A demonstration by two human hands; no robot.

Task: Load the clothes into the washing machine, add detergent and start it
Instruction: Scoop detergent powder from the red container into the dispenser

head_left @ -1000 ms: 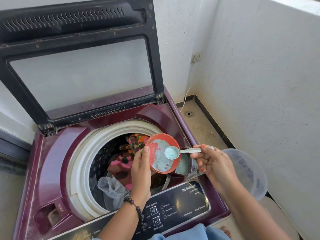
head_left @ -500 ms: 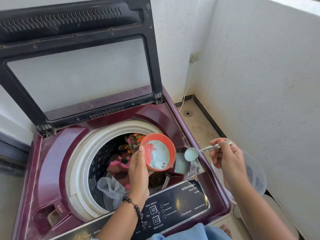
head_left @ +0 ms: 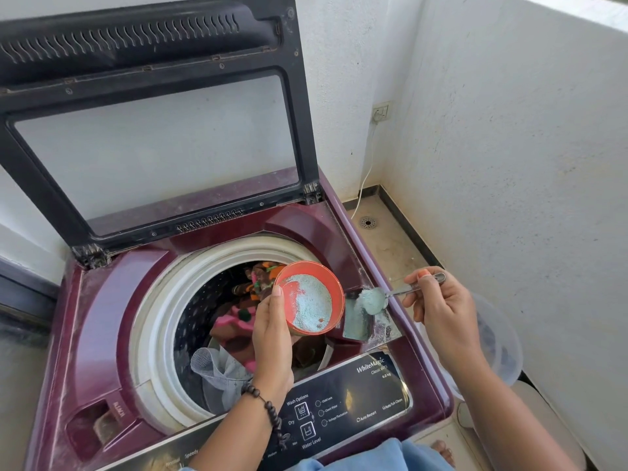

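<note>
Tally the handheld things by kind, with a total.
Orange bowl of detergent powder, in the left hand: 1
Metal spoon, in the right hand: 1
Total: 2

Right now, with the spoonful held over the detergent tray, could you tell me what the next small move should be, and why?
Probably tip the spoon in the right hand so the powder drops into the detergent tray. The spoon sits heaped just above that tray, which already holds some blue powder, while the left hand keeps the orange bowl tilted beside it over the drum.
</note>
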